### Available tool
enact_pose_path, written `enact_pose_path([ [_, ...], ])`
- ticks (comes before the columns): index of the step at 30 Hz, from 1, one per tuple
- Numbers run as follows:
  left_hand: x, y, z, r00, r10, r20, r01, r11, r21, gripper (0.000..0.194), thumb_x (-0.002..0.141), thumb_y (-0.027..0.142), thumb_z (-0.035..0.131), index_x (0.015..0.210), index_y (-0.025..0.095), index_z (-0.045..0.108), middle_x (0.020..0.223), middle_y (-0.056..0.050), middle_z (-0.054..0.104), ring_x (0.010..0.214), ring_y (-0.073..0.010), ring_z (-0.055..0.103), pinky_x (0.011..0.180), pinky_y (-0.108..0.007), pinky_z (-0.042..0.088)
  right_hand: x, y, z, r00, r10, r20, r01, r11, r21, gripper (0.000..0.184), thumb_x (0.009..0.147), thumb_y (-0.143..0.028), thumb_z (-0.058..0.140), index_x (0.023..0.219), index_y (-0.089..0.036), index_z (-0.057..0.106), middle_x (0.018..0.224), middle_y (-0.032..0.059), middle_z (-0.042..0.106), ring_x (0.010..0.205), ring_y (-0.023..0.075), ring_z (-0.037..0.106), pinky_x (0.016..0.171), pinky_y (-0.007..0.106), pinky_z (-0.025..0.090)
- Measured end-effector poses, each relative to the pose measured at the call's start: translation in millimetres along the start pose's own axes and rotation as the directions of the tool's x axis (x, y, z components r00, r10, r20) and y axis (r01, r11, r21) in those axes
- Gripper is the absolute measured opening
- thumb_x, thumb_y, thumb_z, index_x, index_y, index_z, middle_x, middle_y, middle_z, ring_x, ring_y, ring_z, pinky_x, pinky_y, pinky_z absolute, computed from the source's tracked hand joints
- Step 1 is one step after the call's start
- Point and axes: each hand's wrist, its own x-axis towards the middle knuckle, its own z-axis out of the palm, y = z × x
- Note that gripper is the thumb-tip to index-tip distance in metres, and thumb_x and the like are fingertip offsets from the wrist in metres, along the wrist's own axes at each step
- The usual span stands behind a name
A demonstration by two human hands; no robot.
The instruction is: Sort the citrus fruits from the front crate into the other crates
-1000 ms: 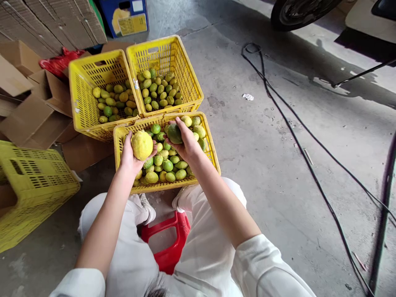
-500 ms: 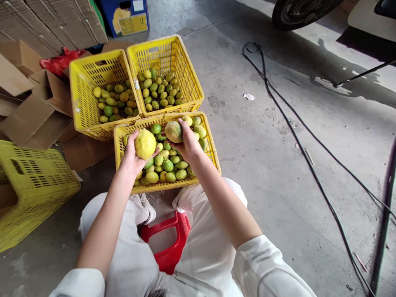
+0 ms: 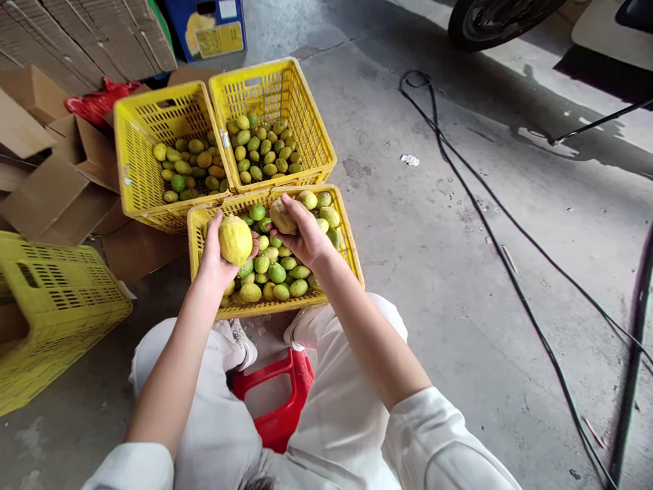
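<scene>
My left hand (image 3: 215, 262) is closed round a large yellow lemon (image 3: 235, 240), its bumpy skin facing up. In my right hand (image 3: 307, 235) is a brownish-green lemon (image 3: 282, 217), gripped with the thumb on top. Both hands are over the near yellow crate (image 3: 353, 255), which holds many green and yellow lemons (image 3: 277, 273). Beyond it, side by side, stand a left crate (image 3: 133, 136) and a right crate (image 3: 312, 102), each with a layer of smaller green-yellow lemons on its bottom.
A red plastic stool (image 3: 286, 415) is under me, between my legs. On the left lie cardboard boxes (image 3: 56, 194) and a tilted yellow crate (image 3: 76, 272). Black cables (image 3: 490, 224) run across the concrete floor at the right, below a vehicle wheel (image 3: 490, 24).
Both lemons have turned in my hands: the right one now shows a browner side. My left hand has shifted slightly left, and the right fingers have moved a little.
</scene>
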Motion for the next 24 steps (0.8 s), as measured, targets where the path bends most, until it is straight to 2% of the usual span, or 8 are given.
enact_pose_path([
  [3, -1.7, -1.5, -0.4, 1.000, 0.014, 0.020, -0.013, 0.999, -0.032, 0.026, 0.116, 0.046, 0.064, 0.114, 0.023, 0.074, 0.083, -0.003, 0.077, 0.081, -0.0209, 0.083, 0.085, -0.031, 0.073, -0.3, 2.1, -2.6, 0.999, -0.038, 0.038, 0.038, 0.999, 0.003, 0.044, 0.078, -0.042, 0.102, 0.096, -0.029, 0.064, 0.093, -0.0034, 0.077, 0.068, 0.0122, 0.070, 0.058, 0.022, 0.062],
  [6, -1.5, -4.3, -2.8, 0.998, 0.007, 0.068, -0.004, 0.999, -0.048, 0.012, 0.110, 0.034, 0.071, 0.113, 0.022, 0.074, 0.086, -0.001, 0.077, 0.084, -0.0179, 0.082, 0.101, -0.034, 0.072, -1.8, 1.4, -3.2, 0.997, -0.020, 0.078, 0.020, 1.000, 0.002, 0.037, 0.089, -0.052, 0.093, 0.093, -0.027, 0.066, 0.088, -0.0021, 0.076, 0.063, 0.0103, 0.061, 0.054, 0.020, 0.055],
  [8, -0.3, -6.0, -4.4, 0.995, 0.031, 0.093, -0.025, 0.998, -0.063, 0.009, 0.108, 0.032, 0.073, 0.106, 0.023, 0.072, 0.088, 0.001, 0.076, 0.080, -0.0150, 0.078, 0.104, -0.034, 0.070, -3.0, -0.3, -2.9, 0.996, -0.005, 0.093, 0.006, 1.000, -0.012, 0.040, 0.093, -0.061, 0.087, 0.092, -0.026, 0.067, 0.086, -0.0003, 0.075, 0.063, 0.0116, 0.059, 0.052, 0.021, 0.052],
  [11, 2.3, -6.9, -5.7, 0.996, 0.070, 0.055, -0.066, 0.994, -0.083, 0.012, 0.105, 0.032, 0.076, 0.099, 0.025, 0.069, 0.090, 0.002, 0.075, 0.078, -0.0131, 0.074, 0.098, -0.028, 0.069, -4.1, -2.9, -2.0, 0.997, -0.021, 0.072, 0.022, 1.000, -0.003, 0.043, 0.088, -0.065, 0.091, 0.091, -0.029, 0.066, 0.086, 0.0020, 0.076, 0.077, 0.0180, 0.069, 0.056, 0.024, 0.058],
  [15, 6.7, -5.6, -5.7, 0.998, 0.055, -0.008, -0.056, 0.997, -0.053, 0.018, 0.104, 0.043, 0.079, 0.102, 0.026, 0.072, 0.095, -0.002, 0.076, 0.093, -0.0192, 0.078, 0.092, -0.027, 0.069, -5.0, -4.8, 0.2, 0.999, -0.041, -0.005, 0.041, 0.997, 0.060, 0.042, 0.080, -0.054, 0.098, 0.092, -0.033, 0.064, 0.096, 0.0025, 0.077, 0.111, 0.0283, 0.077, 0.071, 0.033, 0.070],
  [19, 11.6, -5.6, -6.1, 1.000, -0.008, 0.027, 0.009, 0.999, -0.042, 0.028, 0.114, 0.051, 0.061, 0.113, 0.027, 0.075, 0.099, -0.008, 0.080, 0.106, -0.0278, 0.082, 0.088, -0.037, 0.072, -7.9, -5.9, 3.8, 1.000, 0.008, -0.019, -0.007, 0.998, 0.066, 0.034, 0.085, -0.052, 0.093, 0.092, -0.030, 0.069, 0.098, 0.0015, 0.079, 0.108, 0.0248, 0.074, 0.075, 0.033, 0.067],
  [21, 13.3, -5.8, -7.0, 0.998, -0.046, 0.049, 0.048, 0.998, -0.031, 0.035, 0.116, 0.055, 0.054, 0.118, 0.026, 0.075, 0.100, -0.009, 0.080, 0.105, -0.0291, 0.083, 0.082, -0.037, 0.072, -10.1, -6.3, 5.6, 1.000, 0.029, -0.009, -0.029, 1.000, 0.009, 0.036, 0.090, -0.061, 0.086, 0.092, -0.028, 0.072, 0.095, 0.0028, 0.079, 0.104, 0.0241, 0.073, 0.072, 0.032, 0.062],
  [24, 13.1, -4.4, -8.4, 0.998, -0.056, 0.040, 0.056, 0.998, -0.019, 0.037, 0.115, 0.057, 0.055, 0.120, 0.026, 0.075, 0.101, -0.010, 0.081, 0.102, -0.0278, 0.083, 0.077, -0.034, 0.071, -12.5, -6.2, 7.1, 1.000, 0.028, -0.006, -0.028, 0.995, -0.097, 0.048, 0.092, -0.075, 0.075, 0.088, -0.027, 0.073, 0.093, 0.0051, 0.079, 0.099, 0.0244, 0.073, 0.065, 0.031, 0.055],
])
